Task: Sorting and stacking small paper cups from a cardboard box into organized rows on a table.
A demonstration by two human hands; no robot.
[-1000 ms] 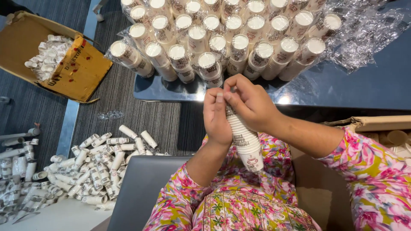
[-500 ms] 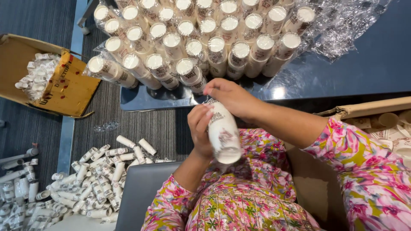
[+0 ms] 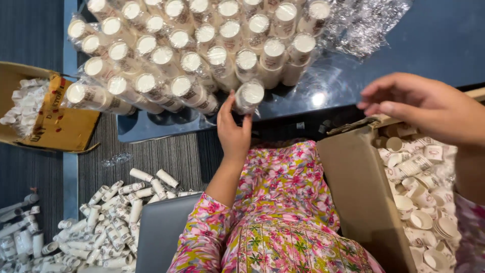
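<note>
My left hand grips a wrapped stack of white paper cups at the near edge of the dark table, setting it beside several similar wrapped stacks lying in rows. My right hand hovers empty, fingers apart, over an open cardboard box at my right, which is full of loose white paper cups.
On the floor at left, a heap of wrapped cup stacks lies by a grey chair. Another cardboard box with cups sits farther left. Crumpled clear plastic lies on the table's far right.
Both hands held one stack in front of me. Now my left hand has carried it up to the rows on the table, and my right hand has let go and swung over the box.
</note>
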